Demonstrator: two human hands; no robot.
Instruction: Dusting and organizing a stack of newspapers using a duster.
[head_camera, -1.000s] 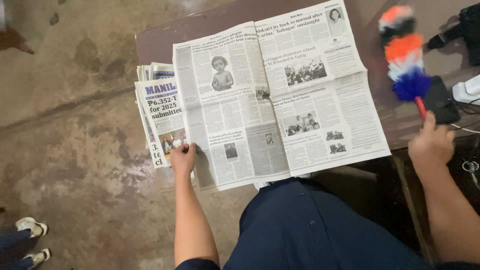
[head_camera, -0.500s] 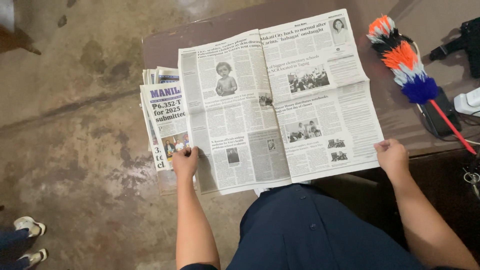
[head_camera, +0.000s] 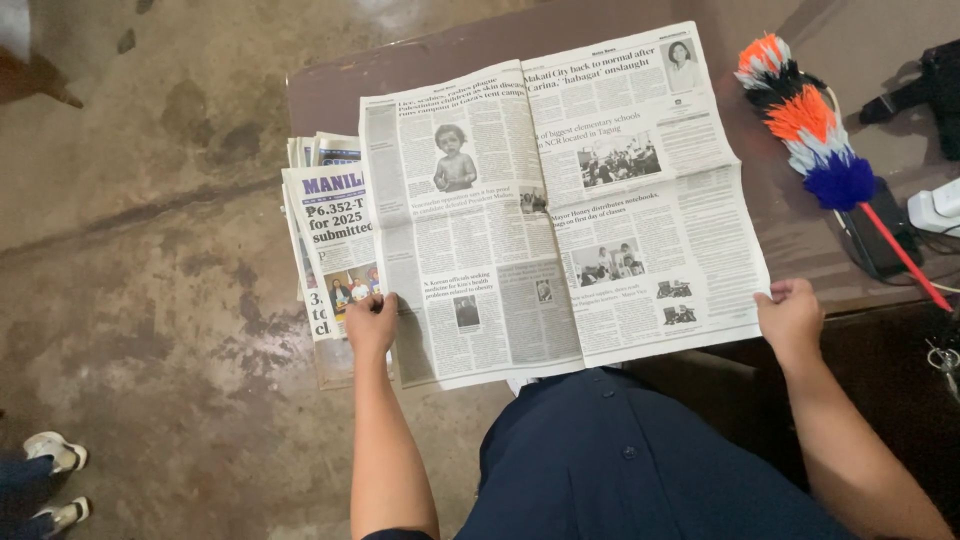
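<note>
Both hands on the open newspaper (head_camera: 560, 210) spread flat across the table (head_camera: 800, 250): left hand (head_camera: 372, 322) pinching its lower left edge, right hand (head_camera: 790, 318) gripping its lower right corner, no fold begun, folded stack (head_camera: 325, 230) just left

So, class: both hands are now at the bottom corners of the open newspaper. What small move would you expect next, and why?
Probably a fold: the right hand lifts its corner and carries that page over toward the left hand. The open newspaper lies flat on the table, each hand pinches a bottom corner, and the centre crease runs midway between them. A stack of folded papers lies beside it.
</note>
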